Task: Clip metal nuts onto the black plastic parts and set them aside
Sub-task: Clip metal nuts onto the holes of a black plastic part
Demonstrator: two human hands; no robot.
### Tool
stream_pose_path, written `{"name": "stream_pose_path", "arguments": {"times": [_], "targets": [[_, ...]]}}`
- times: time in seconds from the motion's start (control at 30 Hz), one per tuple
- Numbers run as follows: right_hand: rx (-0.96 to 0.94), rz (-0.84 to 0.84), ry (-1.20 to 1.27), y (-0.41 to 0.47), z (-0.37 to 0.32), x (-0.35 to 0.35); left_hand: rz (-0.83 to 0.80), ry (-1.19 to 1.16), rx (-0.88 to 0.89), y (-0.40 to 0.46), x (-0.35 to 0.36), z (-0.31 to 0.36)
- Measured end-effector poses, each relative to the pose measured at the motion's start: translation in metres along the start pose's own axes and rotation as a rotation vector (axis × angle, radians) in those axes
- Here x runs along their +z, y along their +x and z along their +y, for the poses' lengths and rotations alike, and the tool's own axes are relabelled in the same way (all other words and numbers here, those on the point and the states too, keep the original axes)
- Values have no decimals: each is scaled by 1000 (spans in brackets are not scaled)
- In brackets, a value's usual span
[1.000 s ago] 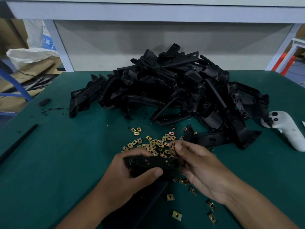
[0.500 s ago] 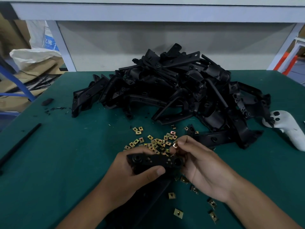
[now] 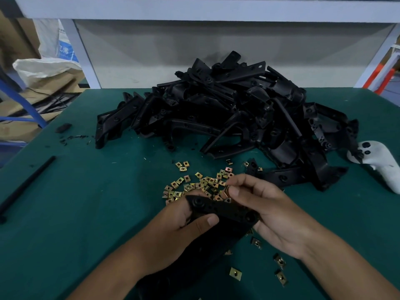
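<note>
My left hand [image 3: 173,232] grips a long black plastic part [image 3: 225,210] near its upper end, thumb across its face. My right hand [image 3: 270,213] pinches a brass-coloured metal nut [image 3: 226,193] between thumb and forefinger just above the part's top edge. A scatter of several loose metal nuts [image 3: 194,185] lies on the green table [image 3: 86,202] right behind my hands. More nuts [image 3: 236,273] lie near my right wrist. A big pile of black plastic parts [image 3: 227,118] fills the back of the table.
A white handheld controller [image 3: 381,163] lies at the right edge beside the pile. A thin black rod [image 3: 28,185] lies along the left side, with small black bits [image 3: 62,128] further back. Sacks and cardboard stand beyond the table's left edge.
My right hand has lifted the nut slightly above the part's top edge. The left hand keeps its grip on the part, which has tilted a little.
</note>
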State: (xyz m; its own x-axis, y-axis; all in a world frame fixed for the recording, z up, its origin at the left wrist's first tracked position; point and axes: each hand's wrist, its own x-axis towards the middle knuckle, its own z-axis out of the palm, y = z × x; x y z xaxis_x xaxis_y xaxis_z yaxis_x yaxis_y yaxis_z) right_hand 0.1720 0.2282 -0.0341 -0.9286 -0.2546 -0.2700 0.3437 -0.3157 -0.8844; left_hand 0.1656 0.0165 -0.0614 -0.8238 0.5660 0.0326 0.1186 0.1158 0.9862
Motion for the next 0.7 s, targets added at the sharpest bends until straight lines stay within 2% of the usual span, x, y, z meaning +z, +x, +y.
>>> {"name": "stream_pose_path", "arguments": {"times": [0.17,0.7], "targets": [[-14,-65,-117,-4,0,3,-35,54,14,-1,0,0],[-75,-61,-296,-3,1,1,-43,57,52,0,-1,-6]]}}
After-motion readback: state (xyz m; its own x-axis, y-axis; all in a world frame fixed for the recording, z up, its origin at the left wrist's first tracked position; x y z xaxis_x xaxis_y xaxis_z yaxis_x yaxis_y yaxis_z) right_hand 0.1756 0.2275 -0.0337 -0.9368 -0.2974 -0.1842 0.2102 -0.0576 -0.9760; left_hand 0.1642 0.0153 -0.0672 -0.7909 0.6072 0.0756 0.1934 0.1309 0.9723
